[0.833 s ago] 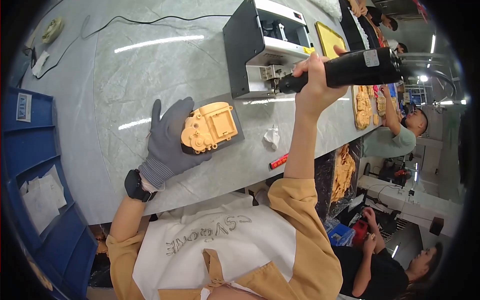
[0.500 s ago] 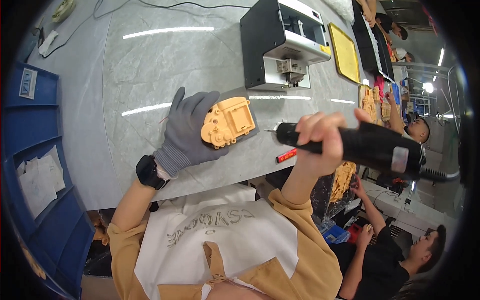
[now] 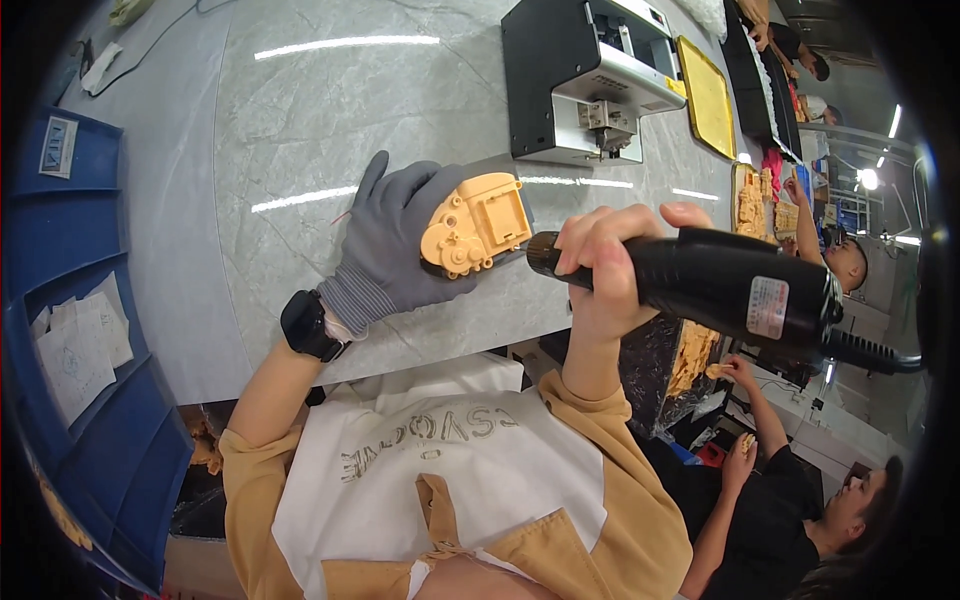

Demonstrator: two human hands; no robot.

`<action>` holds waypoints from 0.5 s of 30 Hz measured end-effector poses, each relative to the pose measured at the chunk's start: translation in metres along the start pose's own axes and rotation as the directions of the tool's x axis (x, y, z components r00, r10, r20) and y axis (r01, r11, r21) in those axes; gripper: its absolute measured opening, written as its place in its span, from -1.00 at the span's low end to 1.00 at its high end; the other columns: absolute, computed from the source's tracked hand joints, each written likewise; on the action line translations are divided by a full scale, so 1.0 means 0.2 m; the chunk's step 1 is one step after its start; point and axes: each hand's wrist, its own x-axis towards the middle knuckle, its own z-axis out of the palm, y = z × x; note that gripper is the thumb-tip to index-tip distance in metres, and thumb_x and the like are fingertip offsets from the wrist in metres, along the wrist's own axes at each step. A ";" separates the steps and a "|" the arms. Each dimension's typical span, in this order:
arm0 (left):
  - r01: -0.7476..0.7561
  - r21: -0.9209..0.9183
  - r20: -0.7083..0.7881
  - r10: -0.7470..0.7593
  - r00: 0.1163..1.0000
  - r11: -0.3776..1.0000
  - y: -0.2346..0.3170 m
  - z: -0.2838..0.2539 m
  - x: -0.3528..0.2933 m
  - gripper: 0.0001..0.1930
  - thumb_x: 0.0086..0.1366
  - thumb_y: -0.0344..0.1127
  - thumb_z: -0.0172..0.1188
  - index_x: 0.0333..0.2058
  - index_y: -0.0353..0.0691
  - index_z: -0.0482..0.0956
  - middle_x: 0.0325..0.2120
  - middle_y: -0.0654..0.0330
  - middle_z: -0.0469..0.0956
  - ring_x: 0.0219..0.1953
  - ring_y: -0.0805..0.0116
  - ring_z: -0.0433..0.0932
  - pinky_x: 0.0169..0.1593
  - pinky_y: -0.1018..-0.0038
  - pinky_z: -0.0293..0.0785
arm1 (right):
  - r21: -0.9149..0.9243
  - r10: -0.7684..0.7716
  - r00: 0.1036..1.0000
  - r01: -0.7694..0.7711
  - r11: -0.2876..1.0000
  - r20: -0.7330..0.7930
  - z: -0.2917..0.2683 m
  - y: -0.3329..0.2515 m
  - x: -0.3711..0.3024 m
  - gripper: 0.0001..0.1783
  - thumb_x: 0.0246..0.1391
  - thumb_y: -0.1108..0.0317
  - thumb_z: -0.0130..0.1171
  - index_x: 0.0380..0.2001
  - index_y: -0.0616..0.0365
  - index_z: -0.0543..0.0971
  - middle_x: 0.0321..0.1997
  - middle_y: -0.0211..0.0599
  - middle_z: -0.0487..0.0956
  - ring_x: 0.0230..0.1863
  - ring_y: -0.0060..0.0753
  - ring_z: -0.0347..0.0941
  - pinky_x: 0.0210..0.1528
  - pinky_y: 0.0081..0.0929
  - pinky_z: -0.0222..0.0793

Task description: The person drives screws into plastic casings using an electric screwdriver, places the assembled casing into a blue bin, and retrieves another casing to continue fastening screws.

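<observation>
My left hand (image 3: pixel 395 235), in a grey knitted glove, grips a yellow-orange plastic housing (image 3: pixel 478 226) from its left side. The housing has a square recess and several round bosses facing up. A dark flat piece shows at its edge. In my bare right hand (image 3: pixel 615 260), fingers wrapped round, is a black corded electric screwdriver (image 3: pixel 725 285). It lies nearly level, its front end pointing left, close to the housing's lower right edge. Whether the bit touches the housing, I cannot tell.
A black and white bench machine (image 3: pixel 590 90) stands at the far side of the grey table (image 3: pixel 320 110), a yellow tray (image 3: pixel 706 98) to its right. Blue bins (image 3: pixel 70 235) holding papers line the left. On the right, a co-worker (image 3: pixel 770 500) handles small orange parts.
My right hand has brought the screwdriver left, closer to the housing. The housing has shifted slightly right and up in view. My right hand now covers the red marker's place.
</observation>
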 end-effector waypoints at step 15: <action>-0.083 -0.162 -0.073 0.072 0.995 0.983 -0.04 0.03 -0.02 -0.10 -0.27 0.03 0.40 0.08 0.00 0.13 -0.04 0.10 0.17 0.04 0.13 0.21 0.16 0.14 0.15 | 0.058 -0.090 0.988 0.083 0.995 0.123 0.00 0.06 -0.01 -0.50 -0.12 0.71 0.02 -0.11 0.17 0.11 -0.64 -0.32 0.40 -0.68 -0.53 0.33 -0.61 -0.57 0.37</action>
